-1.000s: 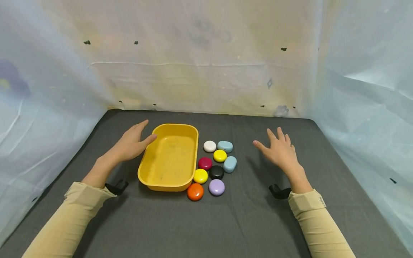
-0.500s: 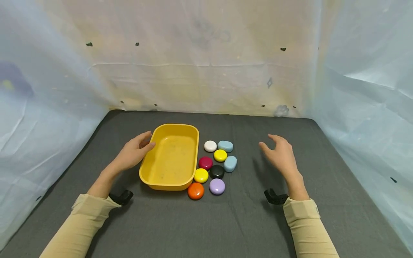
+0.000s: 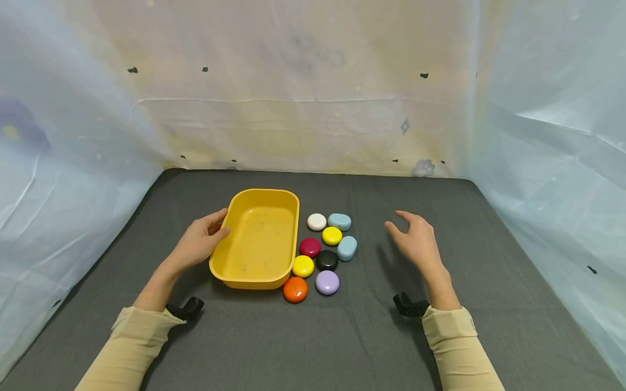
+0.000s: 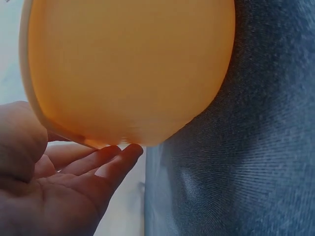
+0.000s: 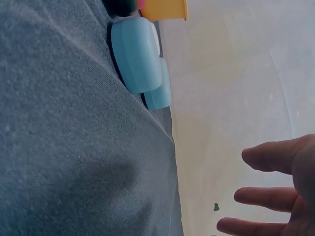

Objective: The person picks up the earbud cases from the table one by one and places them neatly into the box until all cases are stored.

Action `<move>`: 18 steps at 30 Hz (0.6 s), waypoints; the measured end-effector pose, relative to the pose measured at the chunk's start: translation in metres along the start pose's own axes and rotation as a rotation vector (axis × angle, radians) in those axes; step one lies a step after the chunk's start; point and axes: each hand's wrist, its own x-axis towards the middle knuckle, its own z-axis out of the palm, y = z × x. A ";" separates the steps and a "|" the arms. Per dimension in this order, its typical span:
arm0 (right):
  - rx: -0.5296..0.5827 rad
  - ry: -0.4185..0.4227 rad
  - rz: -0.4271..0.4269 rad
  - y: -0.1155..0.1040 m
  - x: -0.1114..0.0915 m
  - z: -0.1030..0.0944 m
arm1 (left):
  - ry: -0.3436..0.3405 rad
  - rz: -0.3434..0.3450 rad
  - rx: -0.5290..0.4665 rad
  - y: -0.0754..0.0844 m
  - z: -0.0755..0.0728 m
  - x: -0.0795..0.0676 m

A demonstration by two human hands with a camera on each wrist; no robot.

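Observation:
A yellow plastic tray (image 3: 259, 239) lies on the dark cloth, bare inside. My left hand (image 3: 198, 239) is at its left side, thumb by the rim; in the left wrist view the fingertips (image 4: 132, 150) touch or nearly touch the outer wall. Right of the tray lie several smooth, rounded pieces: white (image 3: 316, 222), light blue (image 3: 339, 221), yellow (image 3: 332, 235), dark red (image 3: 310, 247), black (image 3: 326, 260), lilac (image 3: 327, 283) and orange (image 3: 295, 290). My right hand (image 3: 418, 241) hovers to the right of them, holding nothing, fingers spread in the right wrist view.
Grey cloth (image 3: 371, 347) covers the table. Pale patterned sheeting (image 3: 303, 108) hangs behind it and along both sides. A black wrist mount (image 3: 409, 305) sits by the right cuff, another black mount (image 3: 187, 309) by the left one.
My left hand has come lower and closer against the tray's left side. My right hand's fingers have drawn closer together and the hand has lowered. Tray and pieces stay in place.

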 end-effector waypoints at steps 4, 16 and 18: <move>0.004 -0.014 0.001 -0.002 -0.002 0.003 | 0.001 -0.003 0.009 0.000 0.000 -0.003; 0.097 0.046 -0.057 -0.011 -0.007 0.019 | -0.004 -0.037 0.064 0.003 -0.001 -0.017; 0.115 0.045 -0.067 -0.012 -0.008 0.021 | -0.009 -0.036 0.068 0.003 -0.001 -0.020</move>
